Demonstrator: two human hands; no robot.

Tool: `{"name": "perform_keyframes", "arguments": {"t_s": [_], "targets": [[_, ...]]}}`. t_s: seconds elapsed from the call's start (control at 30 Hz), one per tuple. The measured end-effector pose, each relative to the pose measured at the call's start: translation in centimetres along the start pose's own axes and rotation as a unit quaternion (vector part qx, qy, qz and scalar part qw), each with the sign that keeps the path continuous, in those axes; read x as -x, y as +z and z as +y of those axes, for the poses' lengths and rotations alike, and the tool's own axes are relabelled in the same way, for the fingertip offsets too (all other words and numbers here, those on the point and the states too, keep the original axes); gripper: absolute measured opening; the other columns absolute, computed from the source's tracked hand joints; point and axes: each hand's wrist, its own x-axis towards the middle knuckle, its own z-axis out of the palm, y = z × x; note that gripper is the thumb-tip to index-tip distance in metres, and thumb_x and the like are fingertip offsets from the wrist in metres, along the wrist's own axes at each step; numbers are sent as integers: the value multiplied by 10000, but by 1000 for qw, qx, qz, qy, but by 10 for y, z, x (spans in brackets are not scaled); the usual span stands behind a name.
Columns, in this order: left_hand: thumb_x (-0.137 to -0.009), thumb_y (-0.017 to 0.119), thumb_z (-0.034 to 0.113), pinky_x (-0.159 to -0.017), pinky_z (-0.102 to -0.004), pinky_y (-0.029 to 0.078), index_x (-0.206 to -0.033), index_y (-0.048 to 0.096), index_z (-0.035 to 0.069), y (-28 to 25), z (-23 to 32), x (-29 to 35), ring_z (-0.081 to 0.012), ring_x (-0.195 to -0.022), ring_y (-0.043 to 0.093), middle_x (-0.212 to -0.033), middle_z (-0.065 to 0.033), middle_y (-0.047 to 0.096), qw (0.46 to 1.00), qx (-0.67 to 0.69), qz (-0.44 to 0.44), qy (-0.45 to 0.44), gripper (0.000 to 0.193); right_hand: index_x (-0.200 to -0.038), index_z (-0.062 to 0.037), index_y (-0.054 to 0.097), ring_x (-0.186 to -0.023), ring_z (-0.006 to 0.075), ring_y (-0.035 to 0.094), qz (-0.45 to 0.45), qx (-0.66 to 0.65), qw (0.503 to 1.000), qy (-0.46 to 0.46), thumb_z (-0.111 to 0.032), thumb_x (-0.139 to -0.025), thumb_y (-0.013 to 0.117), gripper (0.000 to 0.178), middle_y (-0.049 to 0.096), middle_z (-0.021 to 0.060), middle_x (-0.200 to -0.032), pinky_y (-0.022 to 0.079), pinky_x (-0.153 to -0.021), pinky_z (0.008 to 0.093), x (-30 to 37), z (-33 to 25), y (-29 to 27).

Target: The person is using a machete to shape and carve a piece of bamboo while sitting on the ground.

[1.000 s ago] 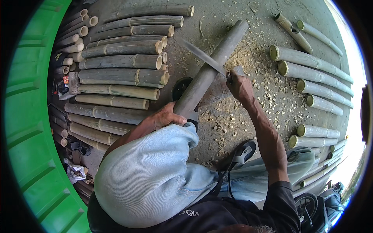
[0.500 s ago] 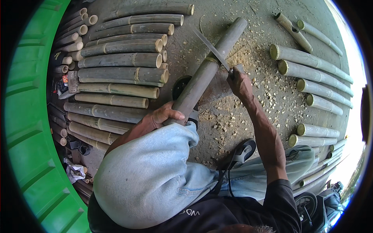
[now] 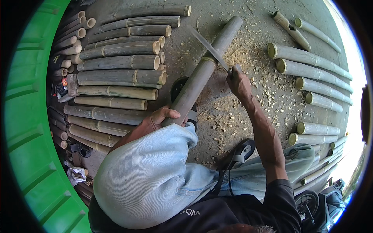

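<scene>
- The bamboo pole [image 3: 194, 83] slants from beside the left knee [image 3: 171, 141] past a wooden block [image 3: 211, 89], its far end out over the chip-strewn floor. Being round, it could roll under an off-centre push from the blade.
- The left hand [image 3: 165, 115] has its fingers wrapped about the near end, thumb on top. That one grip may be too little against a twist, and the pole could turn in it.
- The right hand [image 3: 239, 81] has its fingers closed round the handle of a long knife [image 3: 210, 48], whose blade crosses the pole by the pale node ring [image 3: 210, 59]. That raised ring could catch or deflect the edge, making it skid.
- From this angle I can't be sure whether the edge touches the bamboo or hangs just above it.
- A skid along the pole toward the body would bring the blade to the left fingers and the knee, both in line with it.
- Loose chips [image 3: 233, 116] lie around the block; if some sit beneath it, it could rock and spoil the stroke.
</scene>
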Motion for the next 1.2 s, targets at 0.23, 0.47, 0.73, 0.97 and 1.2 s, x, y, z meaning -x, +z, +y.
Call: {"name": "perform_keyframes", "arguments": {"t_s": [0.23, 0.47, 0.73, 0.97, 1.2], "targets": [[-708, 876, 403, -1064, -391, 450, -1472, 423, -81, -21, 3, -5, -302, -1198, 608, -1314, -256, 600, 887, -387, 203, 149, 1012, -954, -48, 573, -724, 445, 686, -2, 36, 999, 34, -228, -958, 625, 187, 679, 230, -762, 513, -640, 543, -15, 1, -11], [-663, 888, 410, -1080, -407, 424, -1426, 494, -57, -8, 2, -9, -314, -1194, 591, -1256, -208, 626, 847, -486, 186, 109, 978, -1032, -89, 552, -698, 394, 692, -106, 57, 982, -145, -219, -932, 660, 196, 690, 174, -784, 522, -610, 505, 9, -19, -3], [-657, 849, 329, -1021, -381, 436, -1383, 533, -36, -3, 11, -8, -278, -1125, 592, -1187, -161, 628, 922, -360, 110, 87, 871, -1010, -96, 559, -696, 410, 684, -85, 47, 993, -72, -226, -927, 668, 189, 666, 178, -758, 520, -620, 519, -4, -6, -6], [-676, 830, 249, -901, -377, 486, -1308, 554, -31, 3, 12, -1, -212, -979, 595, -1031, -101, 605, 969, -229, 88, 31, 744, -1020, -94, 568, -701, 403, 683, 16, -16, 999, -37, -237, -908, 680, 212, 659, 173, -749, 515, -628, 516, -9, -3, 0], [-670, 829, 250, -914, -381, 487, -1319, 555, -31, -4, 10, -4, -232, -988, 603, -1049, -110, 620, 977, -200, 69, 21, 759, -996, -89, 593, -636, 376, 674, 2, -6, 999, -42, -213, -937, 657, 151, 643, 145, -671, 513, -573, 493, -14, -1, -3]]}}
